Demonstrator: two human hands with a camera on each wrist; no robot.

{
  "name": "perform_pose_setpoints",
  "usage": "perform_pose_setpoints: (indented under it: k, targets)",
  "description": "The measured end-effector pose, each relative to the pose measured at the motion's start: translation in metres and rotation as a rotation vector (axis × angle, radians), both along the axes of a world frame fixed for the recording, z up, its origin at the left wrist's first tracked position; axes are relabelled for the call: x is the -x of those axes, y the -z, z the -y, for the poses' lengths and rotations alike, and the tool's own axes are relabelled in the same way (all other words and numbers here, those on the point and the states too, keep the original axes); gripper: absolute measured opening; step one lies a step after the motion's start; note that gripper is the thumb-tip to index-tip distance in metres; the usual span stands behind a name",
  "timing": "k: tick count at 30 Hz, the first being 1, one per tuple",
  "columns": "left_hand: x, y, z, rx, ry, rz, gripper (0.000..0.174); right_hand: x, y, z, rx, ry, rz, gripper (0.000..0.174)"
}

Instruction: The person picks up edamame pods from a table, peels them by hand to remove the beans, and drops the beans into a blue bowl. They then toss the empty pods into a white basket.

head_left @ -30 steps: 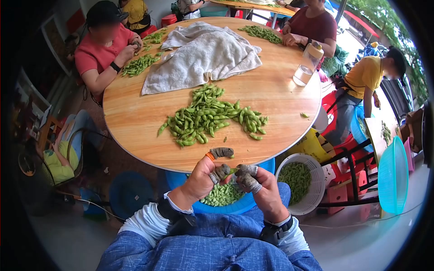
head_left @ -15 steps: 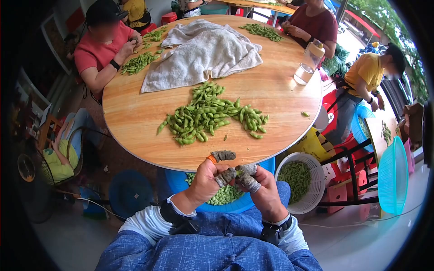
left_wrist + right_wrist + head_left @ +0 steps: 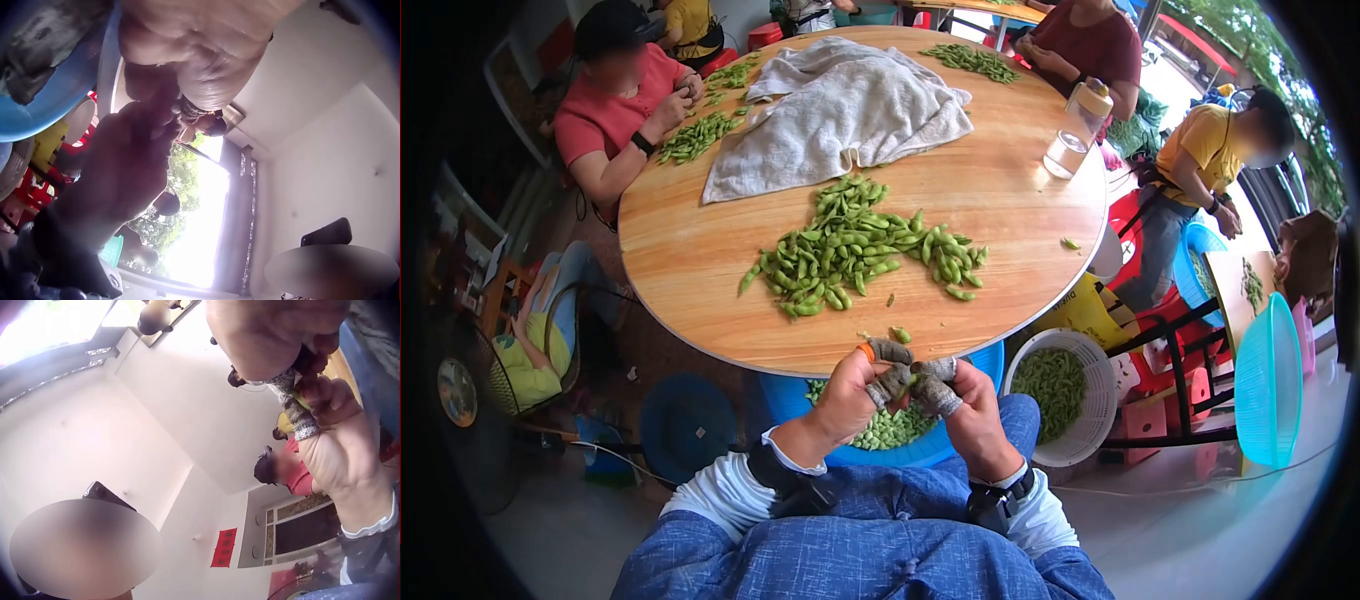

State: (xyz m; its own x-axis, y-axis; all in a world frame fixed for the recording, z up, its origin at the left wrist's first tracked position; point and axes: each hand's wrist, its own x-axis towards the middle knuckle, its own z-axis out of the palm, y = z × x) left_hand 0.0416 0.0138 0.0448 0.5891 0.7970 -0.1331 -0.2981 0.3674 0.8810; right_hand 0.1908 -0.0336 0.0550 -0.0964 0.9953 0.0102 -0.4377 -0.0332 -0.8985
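Over a blue basin [image 3: 784, 402] of pale green beans [image 3: 890, 430], both hands meet, with grey wrappings on their fingertips. My left hand [image 3: 842, 398] and right hand [image 3: 977, 418] pinch a small green pod [image 3: 913, 380] between them, mostly hidden by the fingers. The right wrist view shows a bit of the pod [image 3: 301, 399] between the fingertips. A single pod [image 3: 901, 335] lies at the table's front edge, just beyond the left index finger. A pile of green pods [image 3: 830, 255] sits farther in on the round wooden table [image 3: 690, 285].
A crumpled grey-white towel [image 3: 835, 115] covers the table's middle, and a clear bottle [image 3: 1075, 130] stands at the right. A white basket [image 3: 1090, 440] of pods is right of my knee. Other people sit around; a turquoise basket [image 3: 1268, 385] stands far right.
The head view has shifted slightly. A pod now lies by the table's front edge where none lay before. The right fingers have closed in nearer together, and the hands remain joined over the basin.
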Motion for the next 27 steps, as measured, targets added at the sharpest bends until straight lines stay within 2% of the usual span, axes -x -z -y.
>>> perform_pose_setpoints:
  k: [7, 13, 16, 19, 22, 25, 27]
  targets:
    - [0.021, -0.002, -0.012, 0.208, 0.485, 0.038, 0.029, -0.009, 0.008, 0.001, -0.049, -0.033, -0.037, 0.020]
    - [0.015, -0.003, -0.006, 0.391, 0.519, 0.260, 0.026, -0.009, 0.005, 0.002, -0.064, 0.016, 0.002, 0.021]
    - [0.011, -0.008, -0.005, 0.283, 0.404, 0.156, 0.017, -0.009, 0.001, 0.005, 0.001, 0.069, 0.051, 0.023]
    - [0.004, -0.030, 0.000, -0.317, 0.157, -0.179, 0.010, -0.011, -0.001, 0.009, 0.080, 0.078, 0.087, 0.024]
    - [0.004, -0.017, 0.001, -0.663, 0.061, -0.434, 0.023, -0.012, -0.004, 0.014, 0.112, 0.012, 0.070, 0.025]
    - [0.005, -0.006, -0.001, -1.016, -0.010, -0.657, 0.026, -0.008, -0.001, 0.014, 0.113, -0.022, 0.021, 0.026]
    - [0.007, -0.006, 0.000, -1.021, 0.076, -0.810, 0.029, -0.008, 0.002, 0.014, 0.124, -0.025, 0.029, 0.026]
